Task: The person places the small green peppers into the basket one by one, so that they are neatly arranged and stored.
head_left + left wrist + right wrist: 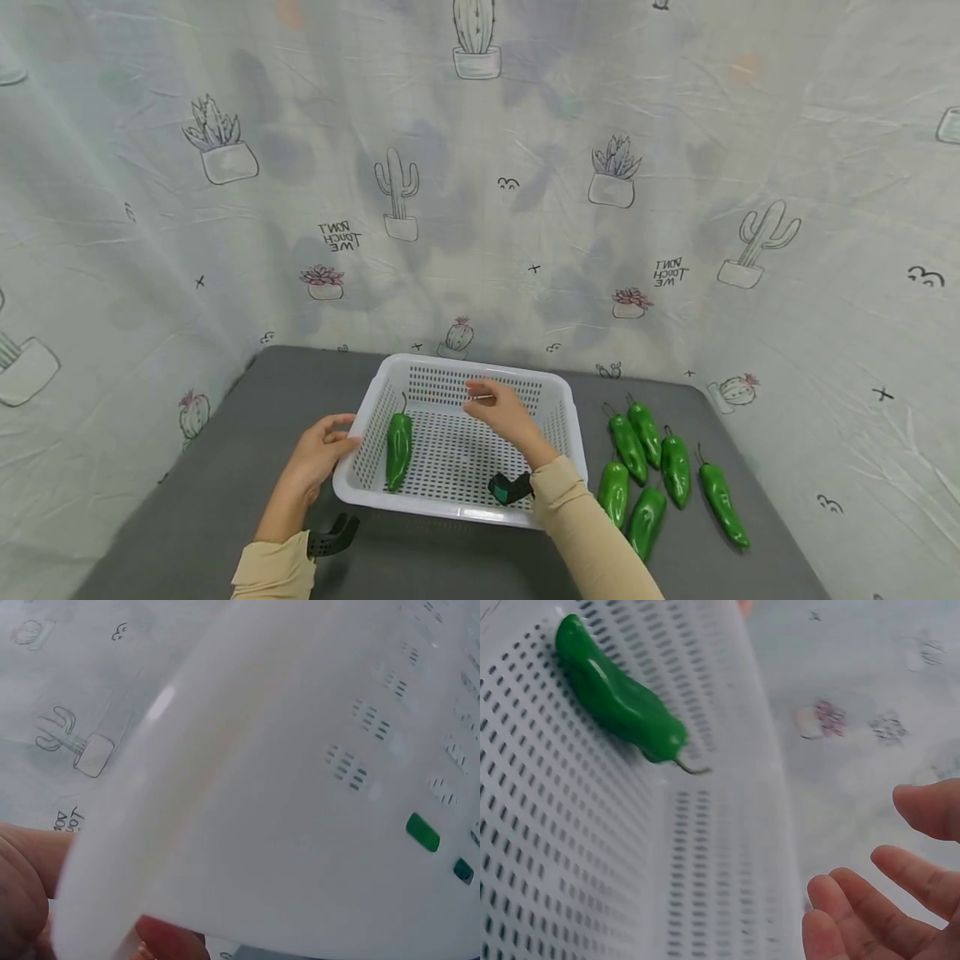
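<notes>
The likeliest trouble is a shove to the basket: if the left hand pushes its rim rightward, the near side could nudge the loose peppers lying just beside it on the bench and set them rolling. Lifting that rim alone could tilt the basket, and the single pepper lying inside, near the left wall, might slide. The right wrist camera could also knock the near rim if the forearm dips. The left grip pinches the left rim, with fingers to either side of the lip. The right hand hangs over the basket, its grip released and empty, fingers spread and slightly bent, the forearm crossing above the near right corner.
</notes>
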The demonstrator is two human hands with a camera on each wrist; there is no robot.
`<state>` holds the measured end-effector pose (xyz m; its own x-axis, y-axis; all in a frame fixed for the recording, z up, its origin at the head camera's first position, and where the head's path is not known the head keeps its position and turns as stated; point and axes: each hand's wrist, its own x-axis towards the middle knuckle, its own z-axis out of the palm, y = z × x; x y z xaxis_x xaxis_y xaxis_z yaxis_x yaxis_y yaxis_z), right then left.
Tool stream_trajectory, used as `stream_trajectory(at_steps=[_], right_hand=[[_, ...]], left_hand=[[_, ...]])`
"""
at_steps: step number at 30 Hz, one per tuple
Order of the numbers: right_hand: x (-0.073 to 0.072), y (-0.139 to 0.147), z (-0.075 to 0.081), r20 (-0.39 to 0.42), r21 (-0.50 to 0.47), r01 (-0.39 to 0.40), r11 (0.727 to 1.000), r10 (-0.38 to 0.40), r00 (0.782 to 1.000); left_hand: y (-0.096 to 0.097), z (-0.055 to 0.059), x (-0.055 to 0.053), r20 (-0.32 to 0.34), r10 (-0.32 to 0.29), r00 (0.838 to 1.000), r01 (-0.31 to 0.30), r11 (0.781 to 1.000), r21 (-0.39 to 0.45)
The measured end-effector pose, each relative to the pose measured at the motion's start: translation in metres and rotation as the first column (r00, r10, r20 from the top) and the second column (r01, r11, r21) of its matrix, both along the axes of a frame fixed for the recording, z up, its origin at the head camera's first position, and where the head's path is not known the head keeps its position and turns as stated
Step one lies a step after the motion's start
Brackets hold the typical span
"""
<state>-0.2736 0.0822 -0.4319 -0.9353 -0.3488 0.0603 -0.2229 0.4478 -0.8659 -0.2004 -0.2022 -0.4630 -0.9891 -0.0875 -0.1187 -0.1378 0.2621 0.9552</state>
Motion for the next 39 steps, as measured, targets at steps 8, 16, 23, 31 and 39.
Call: stream_trajectory(at_steps=[8,16,23,31,39], right_hand=[[0.01,0.027,0.018,-0.076,-0.074,0.065,0.995,-0.07,0.995],[0.021,0.064,0.03,-0.102,-0.11,0.143,0.984,-0.154,0.983],[0.035,0.113,0.044,-0.098,-0.141,0.266,0.954,-0.281,0.955],[0.053,0.16,0.03,-0.009,-0.173,0.441,0.88,-0.449,0.893],[0.086,0.194,0.005,-0.073,0.061,0.517,0.854,-0.513,0.855]], left_hand=[[-0.003,-0.001,0.002,0.018,0.016,1.0,-0.016,1.0,-0.016],[-0.001,-0.002,0.001,0.018,0.011,1.0,-0.011,0.999,-0.031],[0.001,-0.001,-0.003,0.03,0.005,1.0,-0.004,1.0,-0.027],[-0.002,0.003,-0.005,0.028,0.002,1.0,-0.002,1.0,-0.023],[0.0,0.001,-0.004,0.043,0.014,0.999,-0.013,1.0,-0.025]])
